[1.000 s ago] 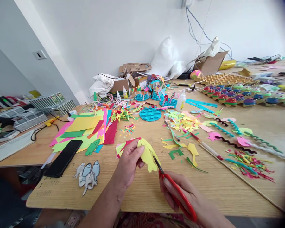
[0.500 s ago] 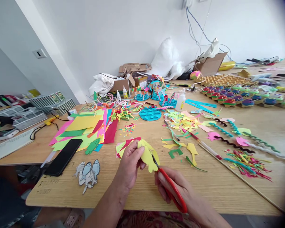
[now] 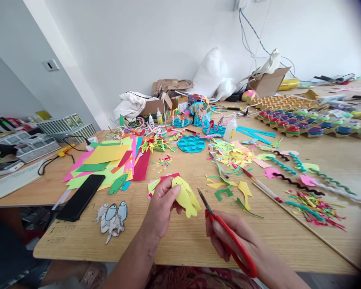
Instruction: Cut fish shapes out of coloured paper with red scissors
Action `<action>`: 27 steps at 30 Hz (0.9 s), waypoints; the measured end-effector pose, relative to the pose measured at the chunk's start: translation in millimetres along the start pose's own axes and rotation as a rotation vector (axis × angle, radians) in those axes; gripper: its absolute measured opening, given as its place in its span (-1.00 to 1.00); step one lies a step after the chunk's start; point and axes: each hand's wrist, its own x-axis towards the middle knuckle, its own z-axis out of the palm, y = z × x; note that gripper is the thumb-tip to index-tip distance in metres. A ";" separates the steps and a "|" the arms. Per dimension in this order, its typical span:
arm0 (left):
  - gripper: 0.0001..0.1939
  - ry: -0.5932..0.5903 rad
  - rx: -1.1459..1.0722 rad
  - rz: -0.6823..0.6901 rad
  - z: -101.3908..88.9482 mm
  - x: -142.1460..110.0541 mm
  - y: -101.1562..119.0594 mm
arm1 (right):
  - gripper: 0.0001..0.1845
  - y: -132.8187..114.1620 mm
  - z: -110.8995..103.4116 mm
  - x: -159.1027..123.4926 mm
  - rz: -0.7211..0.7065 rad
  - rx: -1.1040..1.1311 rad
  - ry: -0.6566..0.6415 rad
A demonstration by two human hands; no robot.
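Observation:
Pinched in my left hand [image 3: 162, 206] is a yellow paper fish [image 3: 184, 197] with drawn lines and a dotted eye; its tail points down toward me. My right hand [image 3: 230, 233] is closed round the red handles of a pair of scissors [image 3: 209, 208]. The blades look shut or nearly so, and their tips are just right of the fish, apart from it. Behind my left hand lie small red and yellow-green paper pieces [image 3: 153, 186]. Green and yellow offcuts [image 3: 224, 194] lie beyond the scissors.
At left are coloured paper sheets [image 3: 104, 154], a black phone [image 3: 81, 197], a green paper fish [image 3: 118, 184] and several grey-white fish cutouts [image 3: 112, 220]. A blue disc [image 3: 191, 143] and a glue bottle [image 3: 230, 129] stand farther back. On the right lie a long stick [image 3: 307, 226] and paper shreds [image 3: 317, 208].
My right hand has drawn the scissors away from the yellow fish, to the right and toward me. Their blades were at the fish's edge before. My left hand still holds the fish.

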 end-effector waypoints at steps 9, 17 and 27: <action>-0.91 0.005 -0.099 -0.024 0.2 -2.1 4.0 | -0.54 -1.8 13.4 8.7 0.070 -0.024 -0.040; -0.88 0.022 -0.181 -0.066 -3.7 1.6 8.8 | -0.57 3.4 14.1 12.5 0.025 0.000 -0.066; -0.89 -0.004 -0.173 -0.087 -1.8 -2.1 7.4 | -0.53 8.8 16.3 19.3 0.035 0.058 -0.083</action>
